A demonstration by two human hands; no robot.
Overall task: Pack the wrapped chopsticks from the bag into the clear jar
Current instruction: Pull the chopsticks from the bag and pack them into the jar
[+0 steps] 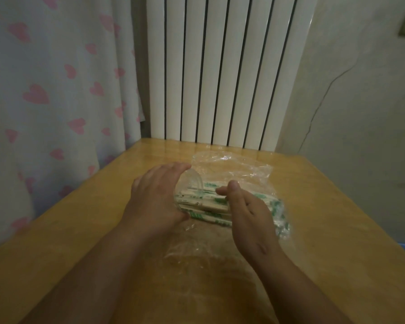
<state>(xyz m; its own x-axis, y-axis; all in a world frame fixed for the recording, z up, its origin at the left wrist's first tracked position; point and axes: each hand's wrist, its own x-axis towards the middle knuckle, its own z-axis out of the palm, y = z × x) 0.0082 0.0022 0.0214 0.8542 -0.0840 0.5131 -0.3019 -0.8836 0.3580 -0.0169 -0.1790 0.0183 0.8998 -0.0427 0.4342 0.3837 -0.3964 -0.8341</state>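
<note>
On the table (313, 206), the jar (193, 183) is clasped at nine o'clock by the left hand (154, 197), and chopsticks (208, 206) gripped by the right hand (248, 211) are half inserted.

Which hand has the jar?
The left hand cups the clear jar; the right hand grips the wrapped chopsticks instead.

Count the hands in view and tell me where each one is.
2. The left hand grips the clear jar lying on its side; the right hand, beside it, holds the wrapped chopsticks at the jar's mouth. Neither is hidden.
</note>
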